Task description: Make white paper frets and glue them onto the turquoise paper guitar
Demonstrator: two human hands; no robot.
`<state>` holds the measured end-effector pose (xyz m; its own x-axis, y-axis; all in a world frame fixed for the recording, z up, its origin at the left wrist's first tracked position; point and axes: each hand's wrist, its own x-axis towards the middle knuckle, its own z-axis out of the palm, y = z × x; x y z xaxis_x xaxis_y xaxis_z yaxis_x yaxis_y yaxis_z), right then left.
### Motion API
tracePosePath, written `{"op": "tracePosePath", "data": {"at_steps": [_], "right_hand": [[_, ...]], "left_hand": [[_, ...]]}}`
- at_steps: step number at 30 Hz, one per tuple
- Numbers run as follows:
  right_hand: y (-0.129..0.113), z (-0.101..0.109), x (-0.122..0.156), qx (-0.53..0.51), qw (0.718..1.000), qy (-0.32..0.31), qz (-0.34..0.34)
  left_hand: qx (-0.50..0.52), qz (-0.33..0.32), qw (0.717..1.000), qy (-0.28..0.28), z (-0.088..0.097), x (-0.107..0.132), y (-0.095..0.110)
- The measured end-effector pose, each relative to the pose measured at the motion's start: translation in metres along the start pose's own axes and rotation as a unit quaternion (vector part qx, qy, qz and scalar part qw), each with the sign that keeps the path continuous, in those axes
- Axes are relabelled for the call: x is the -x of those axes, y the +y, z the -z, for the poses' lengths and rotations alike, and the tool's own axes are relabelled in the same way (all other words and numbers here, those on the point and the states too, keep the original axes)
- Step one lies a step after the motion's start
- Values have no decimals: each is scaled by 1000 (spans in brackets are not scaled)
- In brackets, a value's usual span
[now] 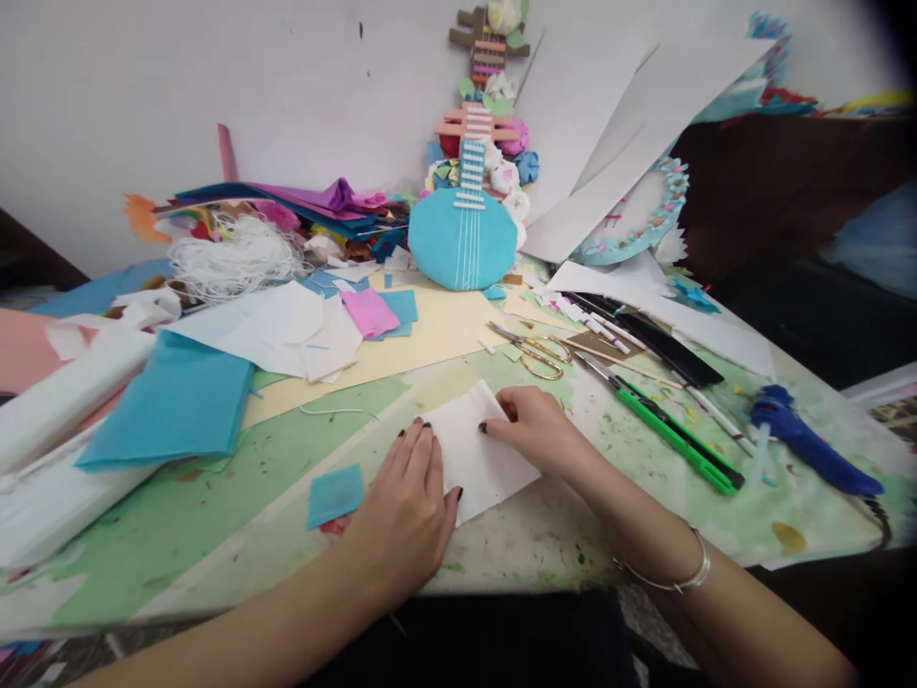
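Two hands on a white sheet in front of a turquoise paper instrument

The white sheet (469, 468) lies on the surface (236, 535), on the person's side of the turquoise paper instrument (462, 244), which serves as landmark here. The person's left hand (412, 502) is spread flat, grasping nothing, its fingertips resting on the sheet's left edge. The right hand (534, 430) is bent over the sheet's far right edge, with the thumb on top and the other fingers curled at the border; it appears to pinch the paper, though the fingers' undersides are hidden. A bracelet (702, 564) circles the right wrist.

Nearer the person than the instrument and to its left lies a small turquoise square (335, 492), just beside the left hand. Farther left of the instrument are a larger folded turquoise paper (172, 406) and a heap of white string (236, 253). A pink piece (371, 313) lies close to the instrument, on its left front side.

To the instrument's right and nearer the person lie the gold-handled scissors (528, 341), then a green cutter (673, 435) and, farthest right, a blue glue gun (817, 441). Paper flowers (505, 177) stand just behind the instrument.
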<state>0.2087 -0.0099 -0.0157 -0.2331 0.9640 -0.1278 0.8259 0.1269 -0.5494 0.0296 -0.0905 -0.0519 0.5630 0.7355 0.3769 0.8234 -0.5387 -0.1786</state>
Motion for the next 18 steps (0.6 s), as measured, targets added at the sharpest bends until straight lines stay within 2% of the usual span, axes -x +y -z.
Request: {"op": "tracePosePath", "data": {"at_steps": [4,8,14,18], "right_hand": [[7,7,2,-28,1000,1,9],[12,16,4,-40,999,20,3],[33,25,4,-52,997,40,-37],[46,21,5,-91,994,39,-48]], "left_hand": [[4,-16,1000,-19,-1,-4,-4],[11,-52,998,-42,-5,-20,-13],[85,-128,987,-41,-8,-55,-29],[129,-142,981,-24,-8,-61,-36]]}}
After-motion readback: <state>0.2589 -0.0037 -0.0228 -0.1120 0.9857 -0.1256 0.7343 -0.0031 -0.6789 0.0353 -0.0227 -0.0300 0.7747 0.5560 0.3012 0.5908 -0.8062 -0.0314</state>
